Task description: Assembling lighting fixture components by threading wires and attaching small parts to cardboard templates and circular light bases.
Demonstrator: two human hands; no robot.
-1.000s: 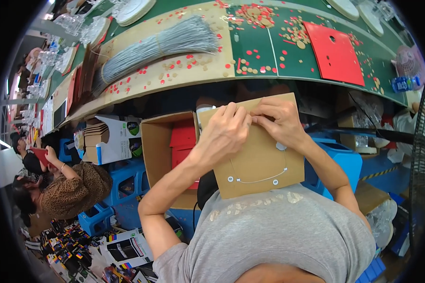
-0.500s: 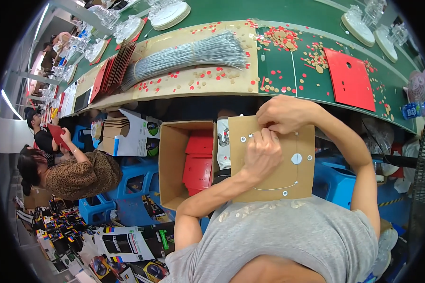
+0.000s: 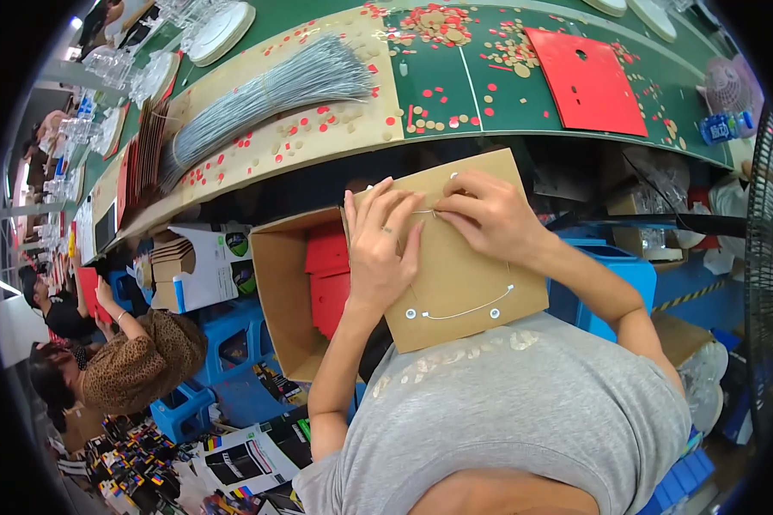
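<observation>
A brown cardboard panel (image 3: pixel 472 275) lies tilted across my lap, against my grey shirt. A thin white wire tie (image 3: pixel 468 314) curves along its near side, its ends fixed by small white pieces, with two round white washers (image 3: pixel 495 314) close by. Over the panel's left part rests my left hand (image 3: pixel 380 249), fingers stretched and apart. My right hand (image 3: pixel 489 215) pinches the end of a short wire (image 3: pixel 424 211) near the panel's far side; its fingertips partly cover that end.
An open carton (image 3: pixel 275 300) holding red panels (image 3: pixel 328 283) stands at my left. On the green table (image 3: pixel 442 77) ahead lie a bundle of silvery wires (image 3: pixel 266 99), a red panel (image 3: pixel 586 81) and scattered red and brown discs. Blue stools (image 3: pixel 618 270) flank me; a co-worker (image 3: pixel 137 360) sits at far left.
The panel has turned, its far edge now tilting up to the right. My hands, close together before, have separated; the left has opened and moved to the panel's left side. The view has shifted.
</observation>
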